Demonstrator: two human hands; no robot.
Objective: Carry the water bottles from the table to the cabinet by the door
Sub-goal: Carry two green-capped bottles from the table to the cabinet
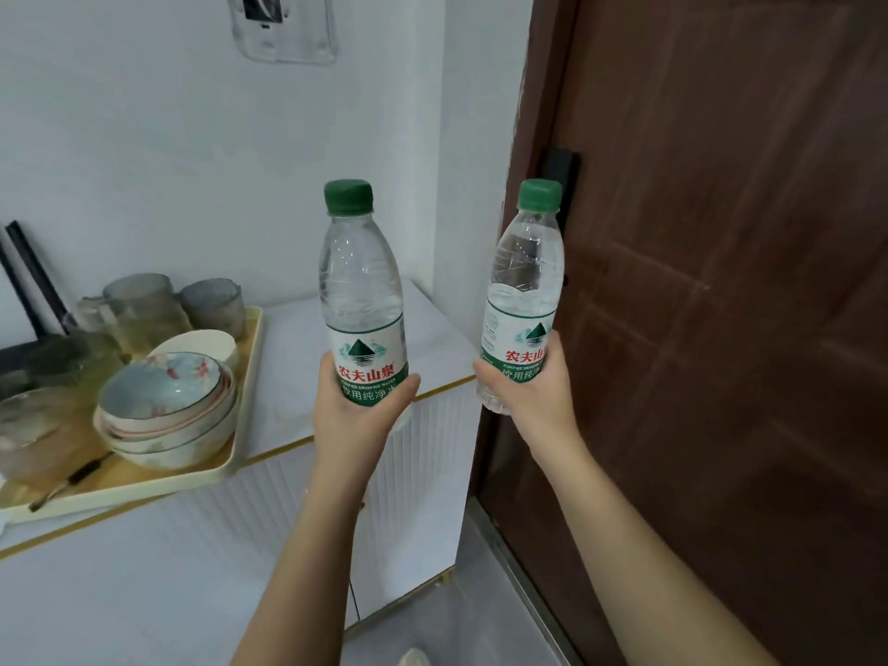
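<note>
Now my left hand and right hand each hold a green-capped water bottle.
My left hand's fingers wrap the left bottle at its label, above the white cabinet surface. The right bottle, gripped low, tilts slightly in front of the brown door. A tray of stacked bowls sits further left on the cabinet.

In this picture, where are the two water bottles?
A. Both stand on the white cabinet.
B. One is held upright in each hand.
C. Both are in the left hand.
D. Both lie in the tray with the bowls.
B: the left hand grips the left bottle round its label, and the right hand grips the right bottle likewise, both upright with their green caps on.
</note>
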